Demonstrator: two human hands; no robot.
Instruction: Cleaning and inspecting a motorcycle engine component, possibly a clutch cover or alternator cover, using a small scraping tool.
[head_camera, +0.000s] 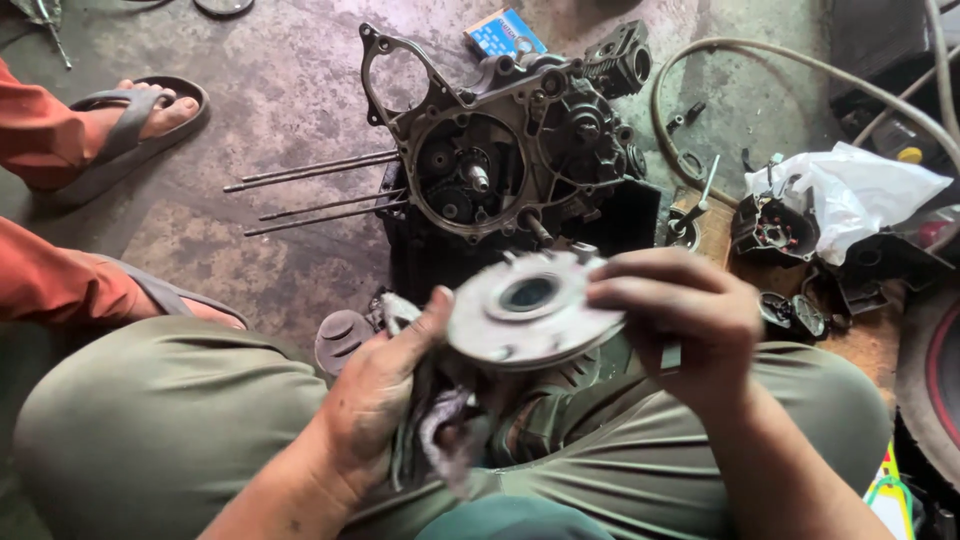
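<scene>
Centrally, a round grey metal disc (528, 310) with a dark middle hole sits above the person's lap, gripped at its right edge by the right hand (685, 315). Left hand (385, 385) clutches a dirty rag (440, 425), thumb against the disc's left rim. Beyond stands an opened engine case (500, 150) on the concrete floor (270, 90).

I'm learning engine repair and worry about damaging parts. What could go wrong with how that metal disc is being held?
1. The disc sits between greasy hands, left and right, over the lap; it might slip onto the concrete floor.
2. The rag by the left hand may shed grit onto it.
3. The open engine case could collect dirt.
</scene>
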